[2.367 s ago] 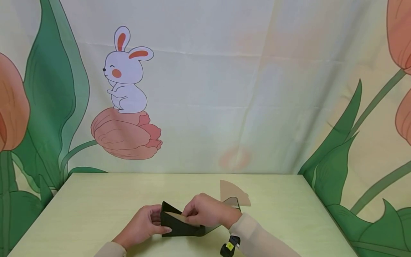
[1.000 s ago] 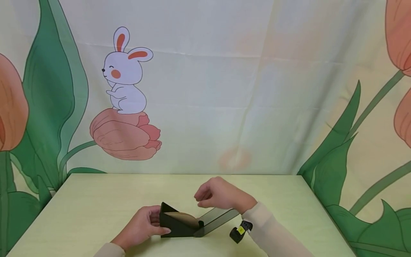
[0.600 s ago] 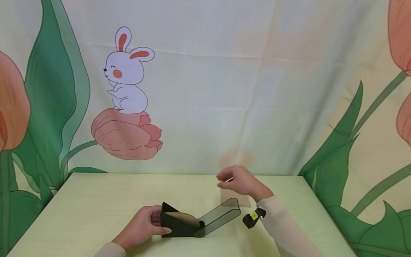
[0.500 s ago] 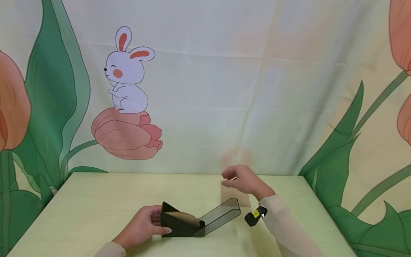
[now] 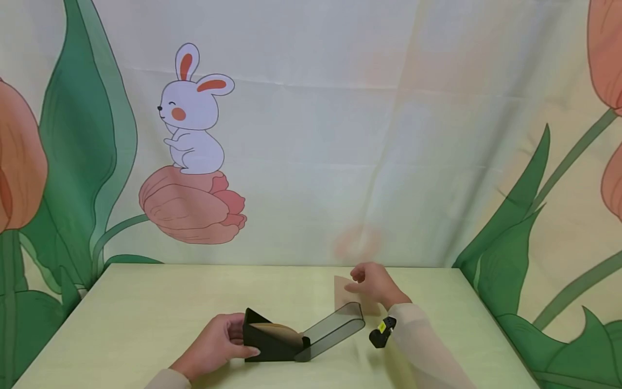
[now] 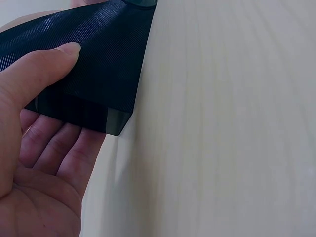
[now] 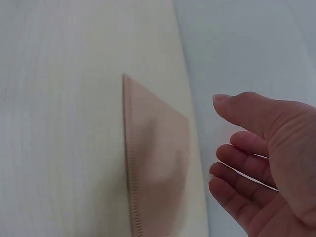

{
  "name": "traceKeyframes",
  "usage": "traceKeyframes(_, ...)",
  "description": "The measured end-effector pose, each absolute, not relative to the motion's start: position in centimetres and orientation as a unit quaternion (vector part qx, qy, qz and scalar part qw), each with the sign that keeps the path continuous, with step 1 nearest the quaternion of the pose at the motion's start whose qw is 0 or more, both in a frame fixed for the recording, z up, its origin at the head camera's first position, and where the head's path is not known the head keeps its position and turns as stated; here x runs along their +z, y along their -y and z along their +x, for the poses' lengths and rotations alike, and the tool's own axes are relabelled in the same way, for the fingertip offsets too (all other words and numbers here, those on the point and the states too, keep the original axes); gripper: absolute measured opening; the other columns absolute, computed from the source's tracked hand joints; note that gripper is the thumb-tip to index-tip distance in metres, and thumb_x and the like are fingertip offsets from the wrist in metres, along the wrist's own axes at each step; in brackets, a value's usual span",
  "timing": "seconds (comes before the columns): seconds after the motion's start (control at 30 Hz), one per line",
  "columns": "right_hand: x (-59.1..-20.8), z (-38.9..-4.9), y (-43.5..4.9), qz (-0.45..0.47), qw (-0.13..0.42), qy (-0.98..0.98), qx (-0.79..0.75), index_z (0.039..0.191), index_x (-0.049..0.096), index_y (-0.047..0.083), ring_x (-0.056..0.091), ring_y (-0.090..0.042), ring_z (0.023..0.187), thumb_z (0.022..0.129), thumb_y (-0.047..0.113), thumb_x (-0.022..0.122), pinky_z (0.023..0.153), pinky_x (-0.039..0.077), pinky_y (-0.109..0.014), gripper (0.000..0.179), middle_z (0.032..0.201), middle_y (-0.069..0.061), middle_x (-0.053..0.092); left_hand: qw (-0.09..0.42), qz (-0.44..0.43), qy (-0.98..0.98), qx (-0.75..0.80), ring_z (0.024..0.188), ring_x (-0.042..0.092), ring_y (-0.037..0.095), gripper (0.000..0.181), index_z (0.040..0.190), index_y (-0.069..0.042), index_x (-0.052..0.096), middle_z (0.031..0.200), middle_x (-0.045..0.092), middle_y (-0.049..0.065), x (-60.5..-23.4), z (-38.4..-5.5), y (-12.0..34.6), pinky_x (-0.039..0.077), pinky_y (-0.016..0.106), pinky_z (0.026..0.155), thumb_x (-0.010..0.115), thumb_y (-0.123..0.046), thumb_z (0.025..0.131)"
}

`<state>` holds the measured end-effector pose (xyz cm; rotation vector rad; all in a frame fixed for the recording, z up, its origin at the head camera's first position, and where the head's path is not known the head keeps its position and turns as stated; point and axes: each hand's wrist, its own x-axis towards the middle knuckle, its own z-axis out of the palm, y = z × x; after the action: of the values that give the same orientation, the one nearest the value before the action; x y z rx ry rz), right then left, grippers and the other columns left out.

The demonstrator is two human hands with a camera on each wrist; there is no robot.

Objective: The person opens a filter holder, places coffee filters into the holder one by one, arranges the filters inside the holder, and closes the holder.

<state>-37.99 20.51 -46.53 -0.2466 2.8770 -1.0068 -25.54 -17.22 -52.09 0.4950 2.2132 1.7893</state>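
My left hand [image 5: 214, 341] grips the closed end of a black coffee filter holder [image 5: 272, 347], thumb on its near wall and fingers behind. In the left wrist view the holder's ribbed black wall [image 6: 106, 64] lies under the thumb. Brown paper coffee filters [image 5: 278, 329] show inside it, and its smoky see-through lid [image 5: 336, 328] is swung out to the right. A separate brown paper coffee filter [image 5: 342, 296] lies flat further back. Over it hovers my right hand [image 5: 378, 285], holding nothing, fingers loosely bent; the right wrist view shows the filter's crimped edge [image 7: 130, 163] away from the fingertips.
The pale table [image 5: 160, 302] ends at a printed curtain [image 5: 301, 135] behind, with a rabbit and tulips on it. A small black device with a yellow mark [image 5: 383, 330] is strapped at the right wrist. The lid's tip partly overlaps the flat filter's near edge.
My right hand has left the filters in the holder, swung right and back, then lowered over the flat filter. My left hand keeps its grip on the holder in place.
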Motion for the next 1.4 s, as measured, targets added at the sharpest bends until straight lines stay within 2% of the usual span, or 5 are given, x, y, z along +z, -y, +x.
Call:
traceKeyframes(0.37, -48.8, -39.2, -21.0, -0.055, 0.052, -0.952, -0.295, 0.117, 0.068, -0.002, 0.064, -0.026, 0.103, 0.079, 0.026, 0.089, 0.095, 0.055, -0.046, 0.051, 0.114, -0.011, 0.07, 0.129, 0.167, -0.76, 0.615, 0.1, 0.074, 0.022, 0.048, 0.12, 0.0, 0.068, 0.112, 0.076, 0.013, -52.0, -25.4, 17.3, 0.06, 0.025, 0.085, 0.089, -0.014, 0.079)
traceKeyframes(0.83, -48.9, -39.4, -20.9, -0.024, 0.095, -0.954, -0.282, 0.126, 0.064, 0.0, 0.061, -0.028, 0.114, 0.072, 0.033, 0.093, 0.1, 0.053, -0.049, 0.07, 0.127, -0.013, 0.065, 0.134, 0.164, -0.759, 0.615, 0.101, 0.074, 0.022, 0.049, 0.121, 0.0, 0.068, 0.113, 0.076, 0.012, -51.9, -25.5, 17.4, 0.06, 0.025, 0.086, 0.09, -0.015, 0.079)
traceKeyframes(0.93, -49.0, -39.5, -21.0, -0.02, 0.095, -0.955, -0.281, 0.124, 0.064, 0.0, 0.061, -0.028, 0.113, 0.072, 0.034, 0.094, 0.099, 0.053, -0.049, 0.069, 0.125, -0.012, 0.065, 0.135, 0.162, -0.76, 0.615, 0.101, 0.074, 0.021, 0.05, 0.121, -0.001, 0.068, 0.114, 0.076, 0.012, -51.9, -25.5, 17.3, 0.06, 0.026, 0.086, 0.09, -0.016, 0.079)
traceKeyframes(1.13, -49.7, -40.0, -21.1, -0.025, 0.085, -0.958, -0.272, 0.109, 0.066, 0.003, 0.059, -0.023, 0.098, 0.071, 0.034, 0.093, 0.09, 0.054, -0.045, 0.056, 0.109, -0.007, 0.066, 0.134, 0.162, -0.762, 0.612, 0.101, 0.074, 0.021, 0.051, 0.121, -0.001, 0.068, 0.114, 0.076, 0.012, -51.8, -25.5, 17.2, 0.06, 0.026, 0.086, 0.09, -0.017, 0.079)
traceKeyframes(1.4, -50.0, -40.4, -21.3, -0.028, 0.093, -0.962, -0.256, 0.114, 0.065, 0.0, 0.063, -0.025, 0.102, 0.076, 0.034, 0.09, 0.094, 0.055, -0.047, 0.057, 0.112, -0.01, 0.068, 0.131, 0.166, -0.763, 0.61, 0.101, 0.074, 0.022, 0.048, 0.12, 0.0, 0.069, 0.113, 0.076, 0.012, -51.8, -25.5, 17.2, 0.06, 0.025, 0.086, 0.09, -0.015, 0.079)
